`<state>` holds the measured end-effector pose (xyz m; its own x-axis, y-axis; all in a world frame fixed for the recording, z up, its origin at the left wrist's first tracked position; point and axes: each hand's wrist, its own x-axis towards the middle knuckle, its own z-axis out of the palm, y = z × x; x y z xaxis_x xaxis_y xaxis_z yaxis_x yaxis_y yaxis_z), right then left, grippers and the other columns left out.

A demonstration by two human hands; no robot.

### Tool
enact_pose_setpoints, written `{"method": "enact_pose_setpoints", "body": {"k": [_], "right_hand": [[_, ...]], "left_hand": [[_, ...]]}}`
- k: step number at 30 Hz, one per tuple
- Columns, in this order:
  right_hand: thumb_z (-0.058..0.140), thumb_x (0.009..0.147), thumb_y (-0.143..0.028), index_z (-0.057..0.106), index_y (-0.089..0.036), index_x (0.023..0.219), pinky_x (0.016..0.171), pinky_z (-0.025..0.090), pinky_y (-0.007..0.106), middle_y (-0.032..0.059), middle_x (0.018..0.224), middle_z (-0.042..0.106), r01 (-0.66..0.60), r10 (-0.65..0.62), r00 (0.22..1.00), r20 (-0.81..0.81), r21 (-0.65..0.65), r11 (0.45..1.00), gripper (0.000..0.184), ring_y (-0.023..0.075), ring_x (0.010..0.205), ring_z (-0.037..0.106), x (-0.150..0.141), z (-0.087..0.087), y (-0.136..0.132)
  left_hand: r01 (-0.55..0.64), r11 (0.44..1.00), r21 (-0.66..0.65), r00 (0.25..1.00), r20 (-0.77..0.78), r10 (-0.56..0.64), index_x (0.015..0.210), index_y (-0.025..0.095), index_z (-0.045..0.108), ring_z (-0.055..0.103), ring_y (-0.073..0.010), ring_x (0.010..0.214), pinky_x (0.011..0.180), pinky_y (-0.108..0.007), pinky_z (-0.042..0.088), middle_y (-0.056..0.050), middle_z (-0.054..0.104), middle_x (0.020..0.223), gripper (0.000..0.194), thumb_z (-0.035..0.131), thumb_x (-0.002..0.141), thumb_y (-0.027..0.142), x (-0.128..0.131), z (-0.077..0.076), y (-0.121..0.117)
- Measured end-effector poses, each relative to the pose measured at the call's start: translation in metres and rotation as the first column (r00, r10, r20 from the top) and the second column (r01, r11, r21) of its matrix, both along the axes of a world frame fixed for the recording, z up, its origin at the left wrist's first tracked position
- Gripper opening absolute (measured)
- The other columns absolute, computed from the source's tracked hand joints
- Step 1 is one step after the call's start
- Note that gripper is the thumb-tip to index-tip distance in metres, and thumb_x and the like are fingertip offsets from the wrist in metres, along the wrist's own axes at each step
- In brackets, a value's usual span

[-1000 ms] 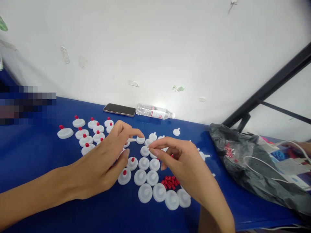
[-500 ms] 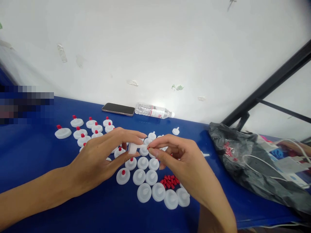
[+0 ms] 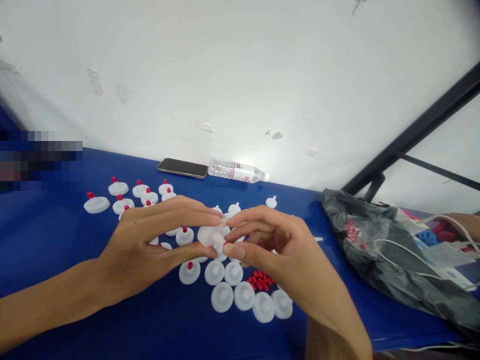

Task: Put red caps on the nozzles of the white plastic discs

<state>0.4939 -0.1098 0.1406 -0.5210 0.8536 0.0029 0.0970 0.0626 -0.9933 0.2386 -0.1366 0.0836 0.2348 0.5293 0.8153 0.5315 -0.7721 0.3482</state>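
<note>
My left hand (image 3: 150,245) grips a white round plastic lid with a spout (image 3: 208,236) between thumb and fingers, tilted above the table. At the spout's tip my right hand (image 3: 273,240) pinches a small red cap (image 3: 225,244), mostly hidden by the thumb and fingertips. Under and around both hands lie several white spout lids (image 3: 222,297) with bare spouts. To the left stand several more lids with red tips (image 3: 189,271). A pile of loose red caps (image 3: 261,280) sits below my right hand.
A phone (image 3: 182,168) and a clear plastic bottle (image 3: 238,170) lie along the wall on the blue table (image 3: 142,320). At right is a black plastic bag (image 3: 386,265) with assorted items and a cable. Another person's hand (image 3: 467,226) shows at the right edge.
The lid in my left hand has turned, its spout now pointing down and right. My right fingertips have moved slightly left and down with the spout tip.
</note>
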Motion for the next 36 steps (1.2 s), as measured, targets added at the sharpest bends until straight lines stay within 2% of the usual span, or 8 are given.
{"method": "enact_pose_setpoints", "body": {"k": [5,9,13,16,22,27,32,36], "right_hand": [[0.095,0.098,-0.034,0.076,-0.041,0.15,0.08,0.067,0.031,-0.0012,0.106,0.084,0.041,-0.041,0.999,0.018,-0.019,0.999,0.056,0.0207,0.094,0.082,-0.011,0.003,-0.012],[0.091,0.102,-0.041,0.072,-0.043,0.155,0.098,0.071,0.038,0.0025,0.13,0.085,0.025,-0.024,0.999,0.027,-0.03,0.999,0.056,0.0267,0.121,0.084,-0.017,0.002,-0.019],[0.082,0.107,-0.031,0.072,-0.038,0.149,0.097,0.07,0.037,0.0018,0.126,0.089,-0.142,0.136,0.987,-0.083,-0.081,0.987,0.045,0.0255,0.117,0.087,-0.022,0.004,-0.021],[0.09,0.099,-0.03,0.076,-0.035,0.138,0.092,0.071,0.035,-0.0007,0.112,0.088,-0.13,0.115,0.979,-0.166,-0.08,0.988,0.041,0.0235,0.103,0.087,-0.026,0.004,-0.021],[0.093,0.092,-0.025,0.08,-0.034,0.123,0.065,0.061,0.025,-0.0053,0.089,0.084,-0.035,0.02,0.989,-0.144,-0.097,0.995,0.035,0.0181,0.077,0.08,-0.035,0.001,-0.02],[0.091,0.1,-0.043,0.076,-0.034,0.14,0.079,0.07,0.033,-0.0004,0.105,0.09,0.09,-0.09,0.995,-0.033,0.001,0.996,0.043,0.0251,0.096,0.088,-0.04,-0.002,-0.02],[0.079,0.108,-0.068,0.075,-0.034,0.149,0.09,0.071,0.043,0.0088,0.133,0.089,0.395,-0.439,0.892,0.106,0.286,0.873,0.053,0.0328,0.121,0.086,-0.037,-0.009,-0.014],[0.07,0.114,-0.065,0.078,-0.03,0.142,0.08,0.07,0.038,0.0112,0.129,0.089,0.405,-0.467,0.88,0.089,0.371,0.835,0.045,0.0305,0.112,0.087,-0.034,-0.011,-0.009]], "left_hand": [[-0.051,0.999,-0.014,0.999,0.018,0.051,0.136,0.044,0.079,0.081,-0.0228,0.108,0.09,-0.043,0.071,0.007,0.091,0.123,0.029,0.088,0.11,0.053,-0.002,0.002,-0.002],[-0.094,0.995,-0.028,0.995,0.012,0.094,0.131,0.048,0.078,0.077,-0.0242,0.104,0.084,-0.045,0.067,0.008,0.09,0.118,0.023,0.085,0.112,0.057,-0.001,0.003,-0.005],[-0.041,0.999,0.009,0.999,0.012,0.041,0.137,0.05,0.075,0.078,-0.0228,0.101,0.083,-0.046,0.066,0.008,0.089,0.114,0.021,0.078,0.117,0.054,0.002,0.007,-0.006],[-0.045,0.997,0.057,0.999,-0.016,0.046,0.143,0.051,0.073,0.078,-0.0212,0.099,0.082,-0.047,0.067,0.01,0.089,0.112,0.024,0.075,0.119,0.053,0.002,0.01,-0.006],[-0.031,0.998,0.046,0.997,-0.065,0.034,0.137,0.044,0.074,0.074,-0.0217,0.097,0.075,-0.04,0.066,0.005,0.087,0.106,0.021,0.08,0.117,0.046,0.0,0.011,-0.006],[-0.097,0.995,-0.007,0.985,-0.141,0.095,0.147,0.044,0.07,0.075,-0.0232,0.108,0.095,-0.04,0.066,0.004,0.087,0.12,0.025,0.069,0.122,0.044,-0.003,0.003,-0.001],[-0.19,0.972,-0.137,0.969,-0.186,0.163,0.141,0.034,0.074,0.079,-0.027,0.117,0.097,-0.039,0.066,-0.002,0.085,0.126,0.026,0.066,0.121,0.05,-0.01,-0.011,0.012],[-0.205,0.946,-0.252,0.957,-0.254,0.14,0.132,0.031,0.078,0.075,-0.0333,0.133,0.109,-0.046,0.065,-0.007,0.083,0.136,0.037,0.064,0.12,0.063,-0.016,-0.02,0.02]]}}
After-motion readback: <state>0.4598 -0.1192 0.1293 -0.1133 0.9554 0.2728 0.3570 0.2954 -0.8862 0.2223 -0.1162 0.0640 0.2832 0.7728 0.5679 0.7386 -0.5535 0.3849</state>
